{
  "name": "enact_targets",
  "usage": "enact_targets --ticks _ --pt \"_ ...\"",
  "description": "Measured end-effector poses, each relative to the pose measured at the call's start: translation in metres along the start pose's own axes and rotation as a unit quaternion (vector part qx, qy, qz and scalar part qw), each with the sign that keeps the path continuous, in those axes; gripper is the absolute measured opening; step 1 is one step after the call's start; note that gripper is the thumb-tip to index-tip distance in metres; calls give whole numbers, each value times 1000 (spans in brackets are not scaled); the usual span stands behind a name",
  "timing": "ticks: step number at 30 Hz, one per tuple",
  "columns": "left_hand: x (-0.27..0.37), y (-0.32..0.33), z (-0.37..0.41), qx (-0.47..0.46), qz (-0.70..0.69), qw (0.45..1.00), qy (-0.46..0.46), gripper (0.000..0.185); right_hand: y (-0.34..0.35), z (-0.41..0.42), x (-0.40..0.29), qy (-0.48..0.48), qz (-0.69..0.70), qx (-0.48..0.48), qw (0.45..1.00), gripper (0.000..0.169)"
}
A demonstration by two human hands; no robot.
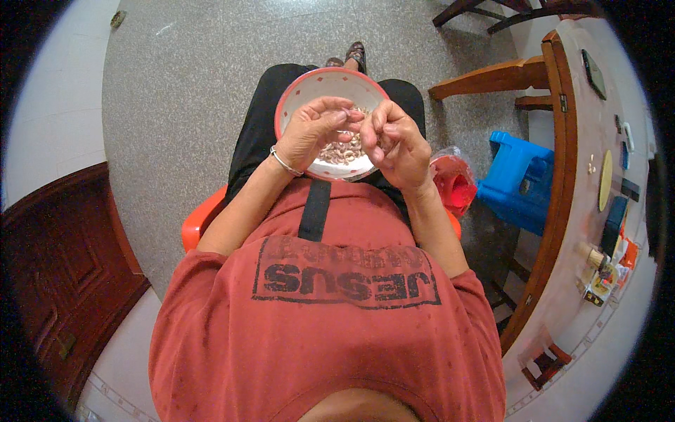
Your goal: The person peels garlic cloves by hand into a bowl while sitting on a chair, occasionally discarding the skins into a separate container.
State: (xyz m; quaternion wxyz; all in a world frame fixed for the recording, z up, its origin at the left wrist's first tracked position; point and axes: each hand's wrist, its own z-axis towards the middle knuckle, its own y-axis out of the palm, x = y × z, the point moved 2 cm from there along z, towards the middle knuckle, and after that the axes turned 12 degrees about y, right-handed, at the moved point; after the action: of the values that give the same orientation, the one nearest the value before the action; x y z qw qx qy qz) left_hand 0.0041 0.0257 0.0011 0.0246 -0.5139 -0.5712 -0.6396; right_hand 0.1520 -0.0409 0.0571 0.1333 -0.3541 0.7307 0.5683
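A white bowl [337, 79] with a red rim and small red diamond marks rests on my lap. Small curled pale pieces [343, 153], which look like little shrimp, lie in its bottom. Above the bowl's left half is my left hand [319, 126], its thumb and fingertips pinched on a tiny pale piece [346, 112] too small to name. My right hand [401, 142] hovers over the right rim, fingers curled and thumb near the index finger. Something darker seems tucked in its palm, but the fingers mostly hide it. The fingertips of both hands nearly meet.
I sit on a red plastic chair [192, 227]. To my right are a red container with a clear plastic bag [454, 182], a blue plastic stool [519, 179] and a wood-edged table [561, 158] holding a phone [594, 74] and several small items. A dark wooden door [74, 269] is at left.
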Motion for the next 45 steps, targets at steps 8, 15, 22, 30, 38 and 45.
enact_targets --ticks 8,15,22,30,38,45 --pt "-1 0 -2 -21 -3 1000 8 24 -15 -2 0 30 -12 23 999 17" --pt "0 0 -3 -46 -65 997 -2 19 -21 -5 2 -17 -205 78 976 32" --pt "0 2 -5 -55 -49 997 -3 20 -4 0 2 13 -191 141 971 13" --pt "-1 4 -5 -46 96 993 46 18 -21 5 12 10 -270 138 953 14" --pt "-2 2 -5 -76 172 980 64 14 -23 1 7 25 -375 160 913 17" --pt "0 5 -4 -82 219 970 64 9 -32 1 4 51 -439 168 881 19"
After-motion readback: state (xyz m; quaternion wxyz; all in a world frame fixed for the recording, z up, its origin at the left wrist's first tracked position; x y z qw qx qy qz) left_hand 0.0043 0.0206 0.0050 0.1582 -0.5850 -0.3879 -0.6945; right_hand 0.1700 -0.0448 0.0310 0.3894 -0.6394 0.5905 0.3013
